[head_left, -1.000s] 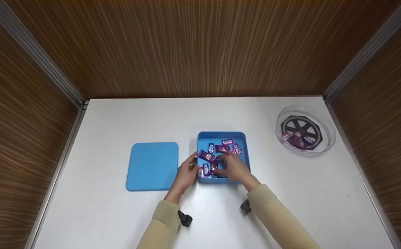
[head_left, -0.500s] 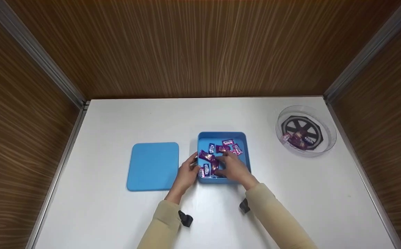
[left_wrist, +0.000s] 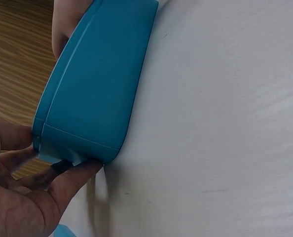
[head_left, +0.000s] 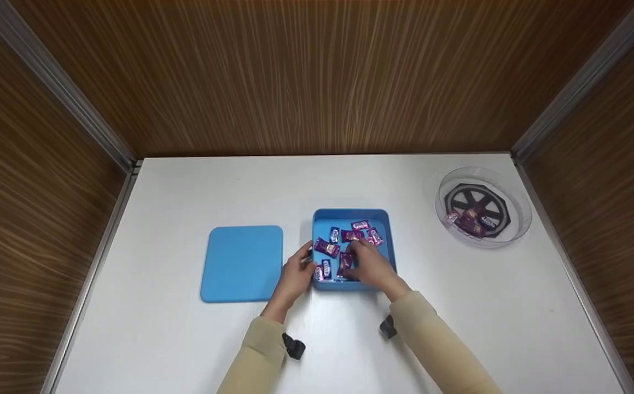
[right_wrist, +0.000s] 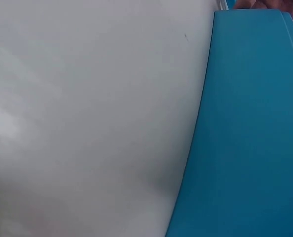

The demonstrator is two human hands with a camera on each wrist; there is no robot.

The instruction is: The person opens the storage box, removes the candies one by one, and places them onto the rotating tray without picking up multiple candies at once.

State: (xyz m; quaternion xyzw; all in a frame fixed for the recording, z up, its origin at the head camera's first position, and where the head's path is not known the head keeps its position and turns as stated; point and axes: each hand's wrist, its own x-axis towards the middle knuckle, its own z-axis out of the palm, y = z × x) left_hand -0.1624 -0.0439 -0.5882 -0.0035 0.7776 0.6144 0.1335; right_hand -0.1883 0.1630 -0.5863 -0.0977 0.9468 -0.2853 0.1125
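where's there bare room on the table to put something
Bare: the table between the box and the clear bowl, and between the lid and back wall. Crowded: inside the box, with sweets and the right hand.

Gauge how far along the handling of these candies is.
Done: the blue lid lies off the blue box, and candies are in both the box and the clear container.
In hand: the right hand appears to pinch a purple candy inside the box while the left hand touches the box's left side.
Remaining, probably: releasing that candy and closing the box, whose lid is not on.
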